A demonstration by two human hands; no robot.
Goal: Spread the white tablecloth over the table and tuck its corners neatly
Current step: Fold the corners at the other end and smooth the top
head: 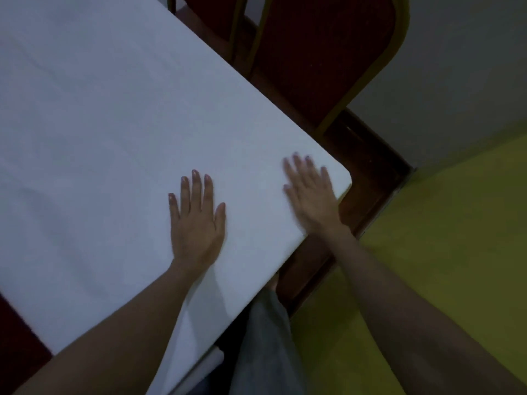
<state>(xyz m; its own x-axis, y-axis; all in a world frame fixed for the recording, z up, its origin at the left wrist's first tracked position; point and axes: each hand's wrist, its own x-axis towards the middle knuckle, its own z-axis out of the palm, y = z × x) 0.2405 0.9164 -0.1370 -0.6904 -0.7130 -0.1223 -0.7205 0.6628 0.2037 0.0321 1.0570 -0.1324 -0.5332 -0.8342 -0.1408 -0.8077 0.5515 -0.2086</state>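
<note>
The white tablecloth (114,124) lies spread over the table and covers most of the left and centre of the view. Its near right corner (343,178) hangs rounded over the table's edge. My left hand (196,220) rests flat on the cloth, palm down, fingers apart, a little in from the near edge. My right hand (310,192) is also flat and open on the cloth beside that corner; it is blurred. Neither hand grips the fabric. A fold of cloth drops over the near edge below my left forearm.
A red upholstered chair (319,52) with a gold frame stands against the table's right side. Dark wooden skirting (379,172) runs along the grey wall. The floor (442,252) at right is yellow-green. My grey trouser leg (262,337) shows under the table's edge.
</note>
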